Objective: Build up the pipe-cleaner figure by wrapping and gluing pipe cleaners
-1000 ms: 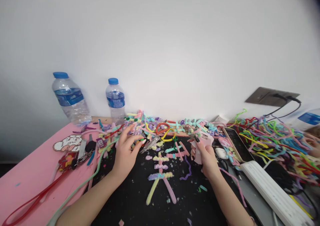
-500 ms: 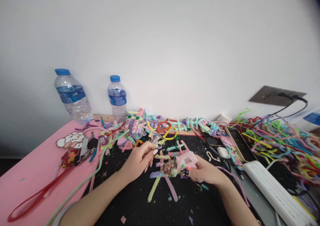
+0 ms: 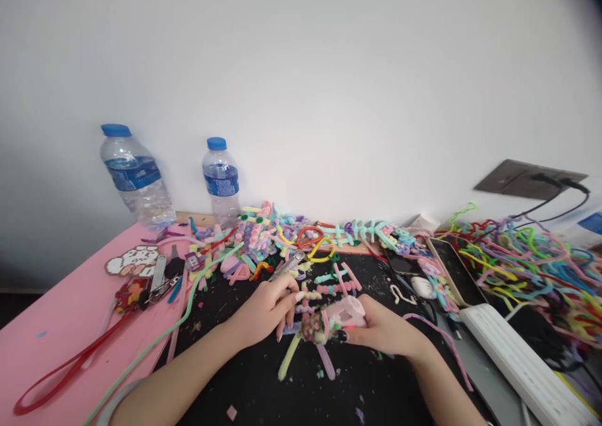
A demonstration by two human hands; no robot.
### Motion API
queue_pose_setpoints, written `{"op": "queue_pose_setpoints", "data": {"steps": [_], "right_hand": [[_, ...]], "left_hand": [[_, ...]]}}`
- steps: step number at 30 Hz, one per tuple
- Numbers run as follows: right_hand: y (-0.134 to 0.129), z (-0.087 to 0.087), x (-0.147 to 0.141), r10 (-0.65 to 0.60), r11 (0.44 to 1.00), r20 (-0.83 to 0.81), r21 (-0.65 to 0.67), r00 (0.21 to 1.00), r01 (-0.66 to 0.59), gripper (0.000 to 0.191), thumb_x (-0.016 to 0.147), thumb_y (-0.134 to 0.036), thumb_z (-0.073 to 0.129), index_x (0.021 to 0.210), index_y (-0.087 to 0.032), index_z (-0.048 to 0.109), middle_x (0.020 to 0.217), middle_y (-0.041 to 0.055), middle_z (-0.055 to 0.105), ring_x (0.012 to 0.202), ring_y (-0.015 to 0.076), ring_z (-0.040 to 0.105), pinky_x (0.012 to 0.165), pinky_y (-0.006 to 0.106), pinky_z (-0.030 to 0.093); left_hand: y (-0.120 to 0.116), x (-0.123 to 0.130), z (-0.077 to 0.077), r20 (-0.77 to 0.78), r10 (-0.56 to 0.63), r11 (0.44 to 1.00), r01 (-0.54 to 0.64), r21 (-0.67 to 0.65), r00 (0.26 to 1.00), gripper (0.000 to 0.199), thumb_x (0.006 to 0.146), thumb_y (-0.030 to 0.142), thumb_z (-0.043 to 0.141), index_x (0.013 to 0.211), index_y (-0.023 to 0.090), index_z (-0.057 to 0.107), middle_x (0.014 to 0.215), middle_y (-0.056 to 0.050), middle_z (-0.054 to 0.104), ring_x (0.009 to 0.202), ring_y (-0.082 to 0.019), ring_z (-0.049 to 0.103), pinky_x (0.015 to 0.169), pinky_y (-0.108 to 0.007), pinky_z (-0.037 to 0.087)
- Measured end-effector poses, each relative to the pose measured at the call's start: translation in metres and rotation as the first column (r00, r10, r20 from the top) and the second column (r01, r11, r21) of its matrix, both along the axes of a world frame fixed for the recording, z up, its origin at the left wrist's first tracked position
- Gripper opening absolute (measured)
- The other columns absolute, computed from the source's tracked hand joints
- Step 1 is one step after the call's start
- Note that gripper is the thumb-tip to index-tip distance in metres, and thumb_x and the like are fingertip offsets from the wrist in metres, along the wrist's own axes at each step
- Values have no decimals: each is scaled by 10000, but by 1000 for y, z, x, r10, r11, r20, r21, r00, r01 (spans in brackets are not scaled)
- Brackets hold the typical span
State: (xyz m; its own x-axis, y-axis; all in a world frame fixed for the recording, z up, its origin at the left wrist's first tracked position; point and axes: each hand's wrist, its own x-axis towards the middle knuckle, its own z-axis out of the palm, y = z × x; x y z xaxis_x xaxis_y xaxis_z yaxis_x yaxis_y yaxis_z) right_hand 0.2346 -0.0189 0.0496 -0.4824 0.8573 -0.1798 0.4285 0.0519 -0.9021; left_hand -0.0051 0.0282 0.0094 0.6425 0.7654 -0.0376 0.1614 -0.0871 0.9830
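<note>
My right hand [image 3: 376, 325] grips a pink handheld electric device [image 3: 350, 312] with a small red glow near my thumb. At its left end is a brownish fuzzy clump [image 3: 311, 327]; I cannot tell whether it belongs to the device. Below lies a pastel pipe-cleaner piece [image 3: 324, 293] with rows of crossbars and yellow and purple strips pointing toward me. With fingers curled, my left hand [image 3: 273, 307] closes over the left ends of this piece, by a blue strip. Just beyond it lie scissors [image 3: 294, 260], blades toward my left hand.
Two water bottles [image 3: 136, 178] stand by the wall. Pipe cleaners [image 3: 531, 250] heap up along the back and right. A phone [image 3: 454, 269], a white earbud case [image 3: 422, 287] and a power strip [image 3: 522, 357] lie at right. Keys with a red strap [image 3: 75, 357] rest on the pink surface.
My left hand has moved slightly right and down onto the piece's left ends. The pink device has tilted and shifted left in my right hand.
</note>
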Motion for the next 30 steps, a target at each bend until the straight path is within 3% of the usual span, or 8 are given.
{"op": "queue_pose_setpoints", "data": {"steps": [7, 21, 30], "right_hand": [[0, 1, -1, 11, 996, 84, 83, 996, -18, 215, 788, -303, 643, 953, -181, 707, 810, -5, 647, 659, 131, 515, 591, 190, 417], [-2, 4, -5, -7, 985, 119, 173, 993, -13, 225, 815, -383, 612, 893, -186, 690, 846, 7, 660, 692, 152, 540, 642, 213, 449], [-4, 4, -4, -18, 975, 171, 223, 985, -21, 178, 810, -315, 612, 904, -188, 692, 792, -7, 649, 642, 137, 508, 597, 197, 422]], "left_hand": [[-1, 1, 0, -9, 1, 1000, -1, -7, 1000, 184, 929, 373, 377, 845, 212, 405, 580, 34, 587, 348, -106, 518, 377, -190, 378], [-1, 1, -1, -7, 5, 1000, -5, -13, 1000, 212, 924, 410, 381, 832, 220, 400, 577, 35, 593, 343, -110, 507, 389, -203, 379], [-1, 1, 1, -5, 7, 1000, -7, -16, 1000, 206, 923, 396, 380, 819, 219, 391, 581, 26, 590, 352, -112, 510, 391, -203, 372]]}}
